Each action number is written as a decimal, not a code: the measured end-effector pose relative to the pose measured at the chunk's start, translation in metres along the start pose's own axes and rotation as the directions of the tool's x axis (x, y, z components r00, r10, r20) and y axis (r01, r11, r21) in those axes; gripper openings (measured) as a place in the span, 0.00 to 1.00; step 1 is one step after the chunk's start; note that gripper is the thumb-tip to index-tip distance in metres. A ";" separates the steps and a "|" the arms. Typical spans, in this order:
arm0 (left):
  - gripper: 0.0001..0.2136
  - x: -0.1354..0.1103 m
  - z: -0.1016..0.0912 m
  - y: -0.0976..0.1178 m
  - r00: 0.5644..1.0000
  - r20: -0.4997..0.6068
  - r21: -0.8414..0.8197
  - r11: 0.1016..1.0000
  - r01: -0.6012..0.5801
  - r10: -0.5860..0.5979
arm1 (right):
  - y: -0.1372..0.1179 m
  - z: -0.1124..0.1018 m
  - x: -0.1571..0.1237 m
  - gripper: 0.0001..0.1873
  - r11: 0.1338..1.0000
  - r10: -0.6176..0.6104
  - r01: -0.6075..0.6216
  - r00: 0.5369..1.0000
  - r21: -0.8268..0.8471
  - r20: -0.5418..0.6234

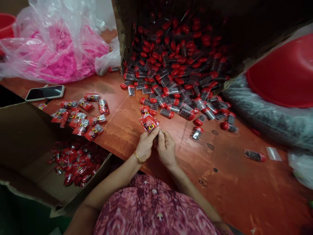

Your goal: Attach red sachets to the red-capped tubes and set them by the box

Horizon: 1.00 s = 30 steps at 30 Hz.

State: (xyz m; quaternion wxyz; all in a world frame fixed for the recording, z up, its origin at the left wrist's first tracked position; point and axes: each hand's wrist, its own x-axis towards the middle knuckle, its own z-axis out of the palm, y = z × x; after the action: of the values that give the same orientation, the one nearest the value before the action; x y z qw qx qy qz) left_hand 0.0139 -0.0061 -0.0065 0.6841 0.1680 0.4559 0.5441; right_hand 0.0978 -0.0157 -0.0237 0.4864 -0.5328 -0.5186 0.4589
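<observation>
My left hand [146,145] and my right hand [166,148] meet near the table's front edge, fingers closed. Red printed labels [148,123] with a yellow and black design lie in a small overlapping pile at my left fingertips. Between both thumbs and forefingers is a thin, pale-edged piece, mostly covered by the fingers; its kind is unclear. Beyond the hands spreads a heap of small clear containers with red caps and dark contents [167,113]. To the left lie several similar small containers in red printed wrapping [80,126].
A large cardboard box [121,36] on its side spills the red-capped containers. An open carton [29,156] below the left edge holds wrapped ones. A phone [45,93], a bag of pink pieces [61,55], a red basin [281,71] on a plastic bag [266,114] surround the work area.
</observation>
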 end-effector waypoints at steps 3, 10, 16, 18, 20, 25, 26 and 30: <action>0.19 0.002 -0.003 0.003 0.997 0.071 -0.020 0.999 0.044 -0.042 | 0.006 -0.005 -0.001 0.15 0.995 0.023 -0.038 0.987 0.092 0.157; 0.19 -0.005 -0.002 0.003 0.996 0.065 -0.069 0.995 0.067 -0.062 | 0.006 -0.014 0.007 0.14 0.985 0.060 -0.086 0.983 0.149 0.171; 0.20 -0.009 -0.009 0.001 0.970 0.031 -0.124 0.962 0.243 -0.241 | 0.014 -0.008 0.029 0.16 0.991 -0.053 0.061 0.996 -0.119 0.069; 0.20 -0.008 -0.011 0.007 0.973 -0.023 -0.146 0.963 0.225 -0.231 | 0.015 -0.004 0.034 0.14 0.945 -0.145 0.177 0.981 -0.274 0.131; 0.19 -0.004 -0.017 0.018 0.984 -0.112 -0.208 0.972 0.113 -0.139 | 0.012 -0.001 0.036 0.13 0.883 -0.227 0.291 0.951 -0.368 0.208; 0.17 0.016 -0.062 0.068 0.814 -0.534 -0.296 0.852 -0.433 0.228 | 0.003 -0.003 0.035 0.15 0.801 -0.377 0.473 0.875 -0.367 0.304; 0.18 0.021 -0.074 0.078 0.732 -0.622 -0.255 0.813 -0.523 0.276 | 0.003 -0.004 0.035 0.15 0.790 -0.383 0.484 0.869 -0.376 0.313; 0.23 0.040 -0.101 0.105 0.576 -0.677 0.018 0.793 -0.609 0.458 | 0.005 -0.003 0.034 0.16 0.761 -0.372 0.499 0.859 -0.416 0.351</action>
State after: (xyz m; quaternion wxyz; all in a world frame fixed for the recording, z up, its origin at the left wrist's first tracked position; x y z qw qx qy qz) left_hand -0.1303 0.0396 -0.0014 0.2981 0.0231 0.5287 0.7944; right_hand 0.1023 0.0187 -0.0283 0.3592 -0.4409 -0.7845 0.2472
